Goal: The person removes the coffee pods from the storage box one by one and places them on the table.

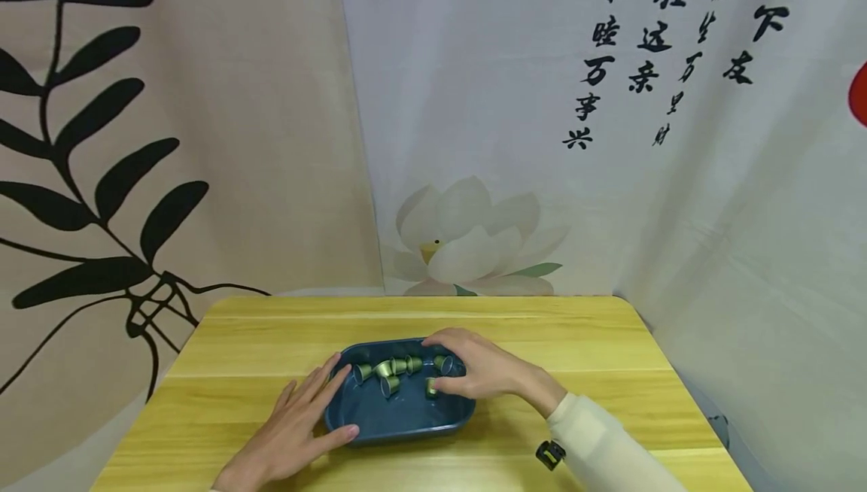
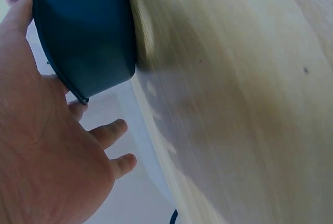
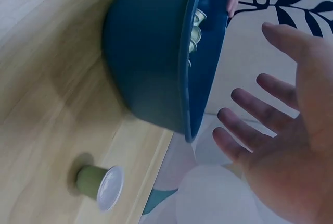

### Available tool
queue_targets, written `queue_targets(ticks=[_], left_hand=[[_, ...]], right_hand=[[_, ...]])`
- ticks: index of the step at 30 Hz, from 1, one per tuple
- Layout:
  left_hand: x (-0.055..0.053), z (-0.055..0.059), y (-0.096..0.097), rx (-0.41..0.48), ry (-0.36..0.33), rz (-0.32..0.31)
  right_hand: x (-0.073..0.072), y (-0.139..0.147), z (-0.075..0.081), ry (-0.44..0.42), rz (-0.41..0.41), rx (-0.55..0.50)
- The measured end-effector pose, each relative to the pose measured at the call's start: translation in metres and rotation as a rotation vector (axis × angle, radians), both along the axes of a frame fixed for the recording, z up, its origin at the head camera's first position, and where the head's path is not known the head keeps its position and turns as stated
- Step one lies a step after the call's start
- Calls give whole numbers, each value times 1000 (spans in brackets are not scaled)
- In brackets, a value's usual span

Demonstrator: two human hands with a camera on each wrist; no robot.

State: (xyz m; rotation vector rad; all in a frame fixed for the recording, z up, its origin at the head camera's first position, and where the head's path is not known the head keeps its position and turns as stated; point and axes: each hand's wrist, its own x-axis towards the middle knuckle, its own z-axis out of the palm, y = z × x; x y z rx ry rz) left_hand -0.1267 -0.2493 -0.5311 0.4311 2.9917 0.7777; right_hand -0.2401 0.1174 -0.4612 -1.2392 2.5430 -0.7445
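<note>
While the blue tray (image 1: 400,420) sits on the wooden table (image 1: 562,341) with its long axis running left to right, the left hand (image 1: 294,420) rests at its left end, fingers straight and apart, touching the rim. Inside, green capsules (image 1: 389,386) cluster toward the far left; the leftmost lies with its rim leftward. At the right end, the right hand (image 1: 484,368) reaches over, thumb and fingers wide apart, the thumb overlapping one capsule; contact is unclear. Another capsule (image 3: 99,186) stands lid-up on the table near the tray.
</note>
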Motion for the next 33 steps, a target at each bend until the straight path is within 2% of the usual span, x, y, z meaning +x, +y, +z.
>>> queue_targets(ticks=[8,15,26,33], left_hand=[[0,-1,-1,-3,7,5],[1,-1,0,-4,7,1],[1,-1,-1,2,-2,-2],[0,0,0,4,-16,-3]], right_hand=[[-3,-26,5,-9,65,107],[-9,-45,7,14,130,158],[-17,-66,5,7,196,256],[-17,-81,5,-9,221,313]])
